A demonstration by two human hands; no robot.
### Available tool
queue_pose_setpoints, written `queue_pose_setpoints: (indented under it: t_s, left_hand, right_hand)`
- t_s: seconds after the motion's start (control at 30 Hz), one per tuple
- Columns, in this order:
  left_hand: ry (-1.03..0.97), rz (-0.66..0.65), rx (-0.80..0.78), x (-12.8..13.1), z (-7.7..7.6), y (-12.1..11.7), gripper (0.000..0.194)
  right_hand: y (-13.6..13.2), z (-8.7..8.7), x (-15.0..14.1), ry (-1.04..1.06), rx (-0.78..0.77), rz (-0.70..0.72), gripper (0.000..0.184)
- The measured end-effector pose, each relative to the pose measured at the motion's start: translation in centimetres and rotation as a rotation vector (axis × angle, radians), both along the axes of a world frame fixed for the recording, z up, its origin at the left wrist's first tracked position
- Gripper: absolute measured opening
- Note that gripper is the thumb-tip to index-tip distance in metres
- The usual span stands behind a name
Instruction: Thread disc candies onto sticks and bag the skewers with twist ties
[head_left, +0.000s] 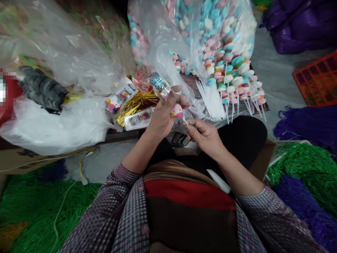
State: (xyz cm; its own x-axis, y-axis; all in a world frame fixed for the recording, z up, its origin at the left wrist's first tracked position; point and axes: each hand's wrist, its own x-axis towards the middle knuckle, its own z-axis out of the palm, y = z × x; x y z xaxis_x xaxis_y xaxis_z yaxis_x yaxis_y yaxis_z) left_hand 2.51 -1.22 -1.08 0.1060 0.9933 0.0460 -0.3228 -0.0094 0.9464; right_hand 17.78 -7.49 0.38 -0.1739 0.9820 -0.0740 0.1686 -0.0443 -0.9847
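Note:
My left hand (163,114) is closed around a small printed bag (177,111), whose pink, dotted end shows below the fingers. The bag's blue-lettered end (158,82) stands out above the thumb. Between the thumb and fingers of my right hand (204,135) is a thin white stick (185,122) that comes out of the bag's lower end. What fills the bag is mostly hidden by my left hand. Gold twist ties (135,103) lie left of my left hand, beside flat printed bags (139,118). Loose white sticks (210,100) fan out beyond my right hand.
Skewers of pastel candies (235,79) lie at the table's right end. Large clear bags (195,21) of candies stand behind. A white plastic bag (60,126) and a blurred grey-streaked thing (43,89) are at left. An orange crate (316,80) and green strands (300,168) are at right.

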Motion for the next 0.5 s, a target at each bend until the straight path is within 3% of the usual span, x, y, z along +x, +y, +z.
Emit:
queue_pose_setpoints:
  t_s: [0.2,0.5]
  left_hand:
    - [0.151,-0.078,0.077,0.2,-0.9,-1.1,0.051]
    - [0.454,0.172,0.224,0.3,0.3,-1.1,0.018]
  right_hand:
    - [0.9,0.4,0.7,0.146,-0.075,-0.060,0.048]
    - [0.7,0.7,-0.2,-0.008,0.027,-0.131,0.052]
